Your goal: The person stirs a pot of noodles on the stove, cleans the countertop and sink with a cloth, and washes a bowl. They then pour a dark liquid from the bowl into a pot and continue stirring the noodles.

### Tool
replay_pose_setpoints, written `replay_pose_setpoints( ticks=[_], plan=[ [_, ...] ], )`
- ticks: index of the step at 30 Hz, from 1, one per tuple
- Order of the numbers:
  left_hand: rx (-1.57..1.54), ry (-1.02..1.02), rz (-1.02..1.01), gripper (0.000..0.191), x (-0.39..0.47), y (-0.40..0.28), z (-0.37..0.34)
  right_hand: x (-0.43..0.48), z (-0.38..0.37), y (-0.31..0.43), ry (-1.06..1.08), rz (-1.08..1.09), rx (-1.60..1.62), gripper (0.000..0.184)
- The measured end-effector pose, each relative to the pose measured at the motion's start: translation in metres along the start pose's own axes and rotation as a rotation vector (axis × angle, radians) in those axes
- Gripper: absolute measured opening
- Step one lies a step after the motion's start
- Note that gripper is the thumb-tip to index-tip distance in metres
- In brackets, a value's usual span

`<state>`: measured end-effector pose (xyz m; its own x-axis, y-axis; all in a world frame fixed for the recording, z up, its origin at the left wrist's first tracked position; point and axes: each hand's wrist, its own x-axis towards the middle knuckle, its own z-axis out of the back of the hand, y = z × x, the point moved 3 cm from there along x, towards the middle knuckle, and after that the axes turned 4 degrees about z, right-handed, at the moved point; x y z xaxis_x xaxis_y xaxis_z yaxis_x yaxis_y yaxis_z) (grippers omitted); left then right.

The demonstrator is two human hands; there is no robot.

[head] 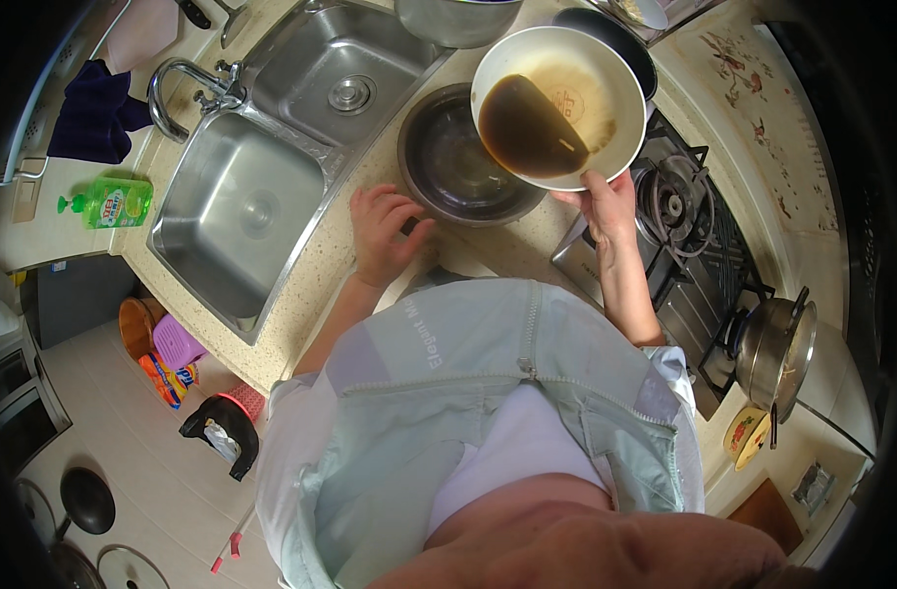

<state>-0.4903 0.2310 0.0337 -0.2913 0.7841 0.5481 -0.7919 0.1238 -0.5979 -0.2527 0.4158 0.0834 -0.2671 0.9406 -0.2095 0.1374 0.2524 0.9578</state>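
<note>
My right hand (607, 202) grips the near rim of a white bowl (618, 81), thumb on the inside. The bowl is tilted, and dark brown liquid (529, 132) lies pooled on its left side, with a small pale bit in it. Below and partly behind the bowl, a round metal basin (448, 169) stands on the speckled countertop; some of its inside is hidden. My left hand (389, 232) is near the basin's lower left edge, fingers apart and holding nothing.
A double stainless steel sink (235, 213) with a faucet (191, 73) is at left, beside a green soap bottle (117, 202). The gas stove (673, 199) is at right, carrying a metal pot (769, 353). A large metal pot (459, 22) and a dark pan (618, 44) stand at the back.
</note>
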Motion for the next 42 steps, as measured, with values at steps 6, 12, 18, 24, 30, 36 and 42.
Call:
replay_pose_setpoints(
  ticks=[6,12,18,24,30,36,42],
  plan=[
    [-0.020,-0.012,0.024,0.021,-0.0006,0.0011,0.0005,-0.0008,-0.0008,0.0015,0.001,0.017,-0.002,0.049],
    [-0.033,-0.013,0.021,0.019,-0.0007,0.0005,0.0000,-0.0008,0.0005,0.0007,0.000,0.029,-0.017,0.048],
    [-0.044,-0.013,0.036,0.017,-0.0022,0.0021,-0.0006,-0.0024,-0.0015,0.0022,-0.016,0.020,-0.032,0.046],
    [-0.040,-0.018,0.041,0.017,-0.0031,0.0024,-0.0006,-0.0027,-0.0010,0.0006,-0.013,0.029,-0.023,0.046],
    [-0.043,-0.020,0.037,0.017,-0.0039,0.0032,0.0000,-0.0046,-0.0040,0.0036,-0.020,0.042,-0.050,0.049],
    [-0.049,-0.027,0.028,0.017,-0.0040,0.0030,0.0005,-0.0054,-0.0042,0.0045,-0.016,0.064,-0.042,0.050],
    [-0.049,-0.026,0.042,0.017,-0.0056,0.0038,0.0006,-0.0069,-0.0060,0.0071,-0.037,0.072,-0.053,0.050]
  ],
)
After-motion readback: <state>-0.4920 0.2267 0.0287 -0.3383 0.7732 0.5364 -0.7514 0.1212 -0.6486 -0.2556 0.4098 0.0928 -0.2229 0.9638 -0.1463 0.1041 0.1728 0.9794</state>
